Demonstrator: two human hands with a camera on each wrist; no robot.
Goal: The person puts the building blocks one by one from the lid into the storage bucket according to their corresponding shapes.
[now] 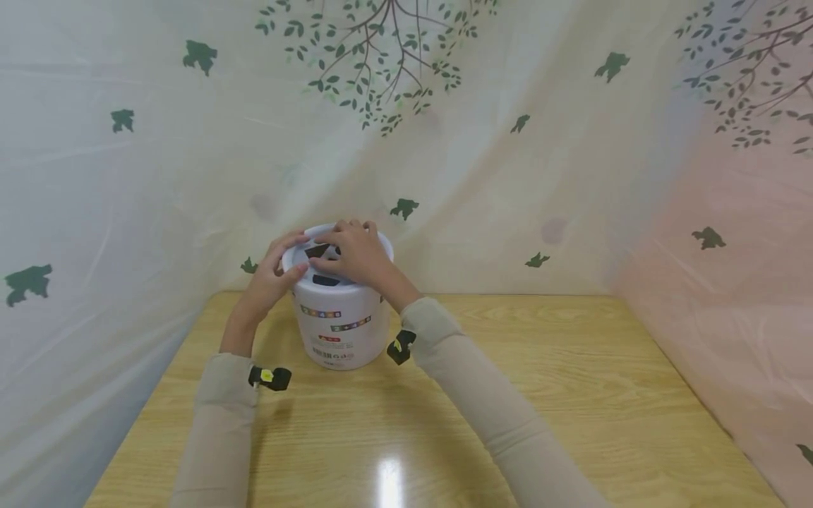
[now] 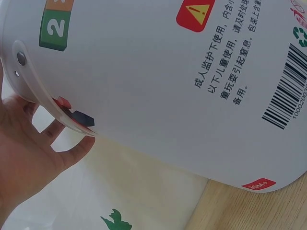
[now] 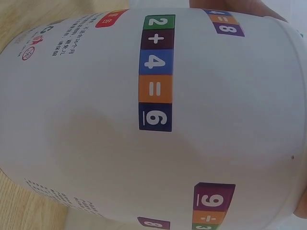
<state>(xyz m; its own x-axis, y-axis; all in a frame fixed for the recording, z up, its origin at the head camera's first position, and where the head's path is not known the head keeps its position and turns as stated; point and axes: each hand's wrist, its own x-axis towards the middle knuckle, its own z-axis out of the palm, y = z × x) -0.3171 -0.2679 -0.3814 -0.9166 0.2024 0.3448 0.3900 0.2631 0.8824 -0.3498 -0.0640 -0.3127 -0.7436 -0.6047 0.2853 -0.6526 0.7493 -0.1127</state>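
Observation:
A white plastic bucket (image 1: 339, 328) with coloured number strips stands upright near the table's back edge. Its white lid (image 1: 298, 262) has dark cut-out shapes on top. My left hand (image 1: 263, 282) grips the rim at the left, thumb on the near part and fingers farther back. The left wrist view shows the left hand (image 2: 36, 153) by the rim and the bucket's white handle (image 2: 48, 103). Over the lid, my right hand (image 1: 358, 254) bends its thumb and fingers onto the top; its fingertips are partly hidden. The right wrist view is mostly filled by the bucket (image 3: 105, 158).
The wooden table (image 1: 540, 395) stretches to the right and front of the bucket. A pale curtain with leaf prints (image 1: 483, 183) hangs behind it. Small black wrist cameras (image 1: 401, 346) sit on both sleeves.

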